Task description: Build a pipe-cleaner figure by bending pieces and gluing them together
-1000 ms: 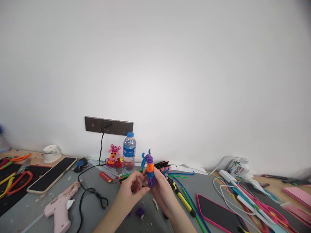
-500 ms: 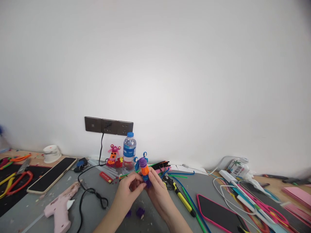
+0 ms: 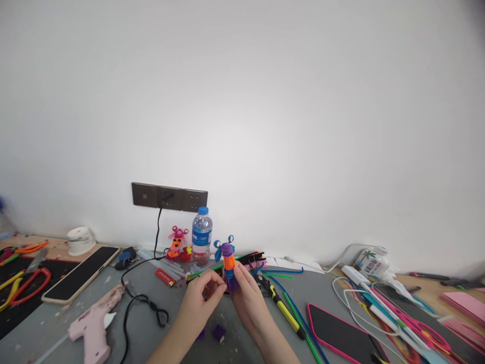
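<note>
Fingers of the right hand (image 3: 249, 297) wrap the lower body of a small fuzzy doll (image 3: 229, 261), its thumb pressed along one side; the left hand (image 3: 200, 299) curls just beside it, thumb and forefinger tips nearly together, though I cannot tell whether they pinch anything. Held upright with a slight tilt, the doll sits above the gray desk (image 3: 235, 349). It should be light, soft outside and fairly bendy, not slippery. The wrapped orange middle looks the safest hold; the thin blue loops (image 3: 231, 238) on top would probably bend under pressure. Its purple lower end is mostly covered by fingers, and its far side is turned away. Beneath the hands, two purple scraps (image 3: 219, 332) lie on the desk, one partly hidden by the left wrist. The pink-cased phone (image 3: 343, 333) is cut off below. Farther back, the water bottle (image 3: 202, 237) partly hides something red beside a pink-and-orange doll (image 3: 176, 244).
</note>
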Demonstrator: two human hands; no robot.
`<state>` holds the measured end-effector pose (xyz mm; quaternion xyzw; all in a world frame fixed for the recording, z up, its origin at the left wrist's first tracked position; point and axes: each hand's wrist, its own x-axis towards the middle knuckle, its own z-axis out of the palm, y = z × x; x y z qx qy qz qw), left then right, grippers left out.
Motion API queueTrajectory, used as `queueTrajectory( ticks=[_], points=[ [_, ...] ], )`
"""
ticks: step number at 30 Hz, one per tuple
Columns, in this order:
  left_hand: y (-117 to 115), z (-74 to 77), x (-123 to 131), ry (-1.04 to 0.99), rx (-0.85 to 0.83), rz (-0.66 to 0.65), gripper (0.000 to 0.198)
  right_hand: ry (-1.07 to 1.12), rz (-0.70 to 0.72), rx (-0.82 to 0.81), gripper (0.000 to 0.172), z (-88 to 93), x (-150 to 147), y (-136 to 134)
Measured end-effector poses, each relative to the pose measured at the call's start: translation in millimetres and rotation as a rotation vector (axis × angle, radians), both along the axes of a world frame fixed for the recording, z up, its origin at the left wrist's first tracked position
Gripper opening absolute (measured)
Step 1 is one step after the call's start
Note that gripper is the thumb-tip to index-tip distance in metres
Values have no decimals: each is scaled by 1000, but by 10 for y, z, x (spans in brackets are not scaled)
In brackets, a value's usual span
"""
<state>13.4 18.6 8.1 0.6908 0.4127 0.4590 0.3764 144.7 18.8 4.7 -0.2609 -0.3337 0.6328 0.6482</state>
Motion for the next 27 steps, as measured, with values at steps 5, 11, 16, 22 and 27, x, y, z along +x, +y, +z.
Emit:
queueTrajectory(
  ticks=[5, 11, 16, 22, 27],
  points=[
    [7, -16, 4, -35, 9, 2, 17, 6, -70, -25, 27, -9, 27, 33],
    [-3, 51, 2, -69, 29, 38, 8, -15, -41, -15, 31, -17, 39, 40],
    [1, 53, -15, -41, 48, 89, 8, -67, -48, 32, 26, -11, 34, 8],
    [21, 18, -39, 27, 112, 136, 12, -78, -33, 41, 24, 4, 27, -23],
    [12, 26, -26, 72, 147, 122, 22, -117, -52, 62, 23, -35, 37, -4]
  ],
)
